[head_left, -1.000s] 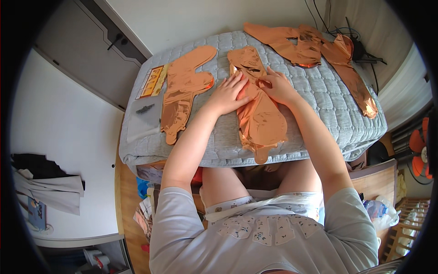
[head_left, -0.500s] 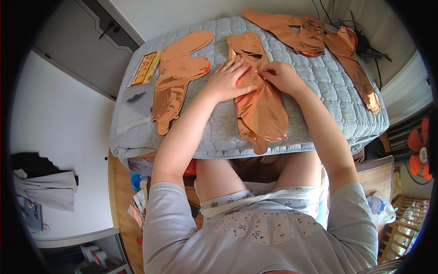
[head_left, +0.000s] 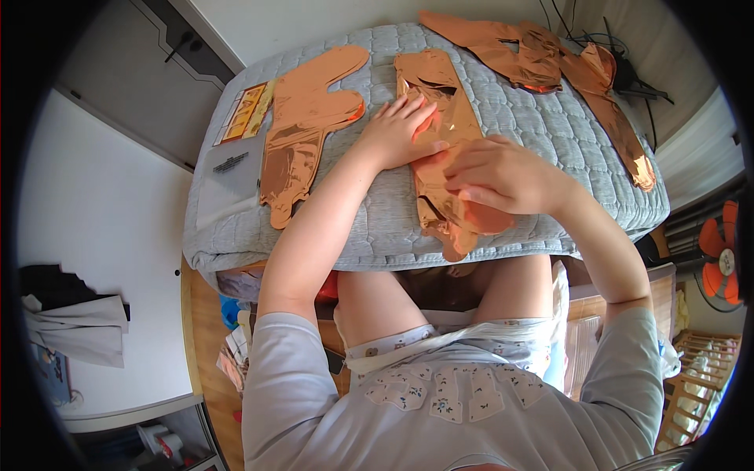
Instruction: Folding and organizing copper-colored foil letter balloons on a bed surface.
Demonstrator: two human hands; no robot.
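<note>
A flat copper-coloured foil balloon (head_left: 440, 74) lies lengthwise on the quilted mattress in front of me, its narrow tab toward the near edge. My left hand (head_left: 402, 133) rests on its left side, open with the fingers spread over the foil. Lower down, my right hand (head_left: 506, 174) lies across the balloon from the right, its fingers stretched out on the foil and slightly blurred. The part of the foil under both hands is hidden. To the left is another copper foil balloon (head_left: 302, 106), flat and with a rounded side lobe.
Further copper foil (head_left: 542, 67) lies along the mattress's far right. A printed card (head_left: 245, 112) and a clear plastic sleeve (head_left: 232, 177) sit at the left on the grey mattress (head_left: 361, 235). Black cables (head_left: 620, 74) hang at the far right corner; an orange-bladed fan (head_left: 719, 251) stands right.
My right hand has let go of the pinched foil and moved down and right across the balloon. The balloon's lower part lies flatter. My left hand has barely moved.
</note>
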